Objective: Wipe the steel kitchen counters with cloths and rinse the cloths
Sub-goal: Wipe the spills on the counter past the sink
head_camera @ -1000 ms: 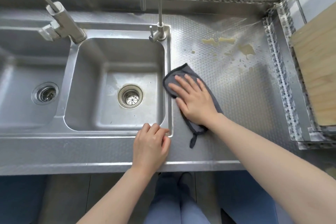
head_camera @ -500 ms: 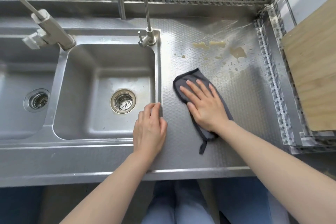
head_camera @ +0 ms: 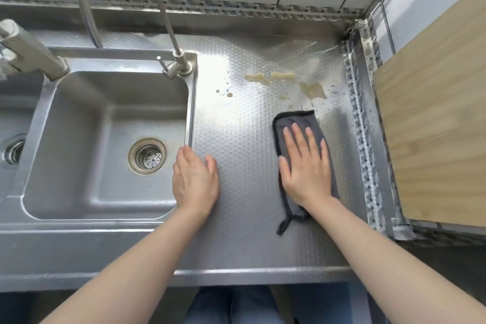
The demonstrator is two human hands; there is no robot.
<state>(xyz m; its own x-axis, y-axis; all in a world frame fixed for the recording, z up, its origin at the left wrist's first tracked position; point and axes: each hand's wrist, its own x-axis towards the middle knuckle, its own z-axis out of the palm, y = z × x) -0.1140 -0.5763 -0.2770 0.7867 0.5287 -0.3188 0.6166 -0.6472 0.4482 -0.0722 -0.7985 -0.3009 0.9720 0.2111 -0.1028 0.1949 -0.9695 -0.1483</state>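
A dark grey cloth (head_camera: 294, 121) lies flat on the embossed steel counter (head_camera: 242, 155), right of the sink. My right hand (head_camera: 306, 168) presses on it with straight, spread fingers. Just beyond the cloth's far edge is a yellowish spill (head_camera: 284, 81) with small splashes. My left hand (head_camera: 194, 181) rests on the counter at the sink's right rim, its fingers curled over the edge, holding nothing.
The right sink basin (head_camera: 79, 166) with its drain (head_camera: 147, 156) is on the left, and a second basin (head_camera: 15, 123) lies further left. Two taps (head_camera: 178, 66) rise at the back. A wooden board (head_camera: 436, 118) stands to the right. A raised steel edge (head_camera: 365, 118) bounds the counter.
My right hand has slid the cloth to the right and away from the sink, closer to the spill. My left hand has moved up along the sink's right rim.
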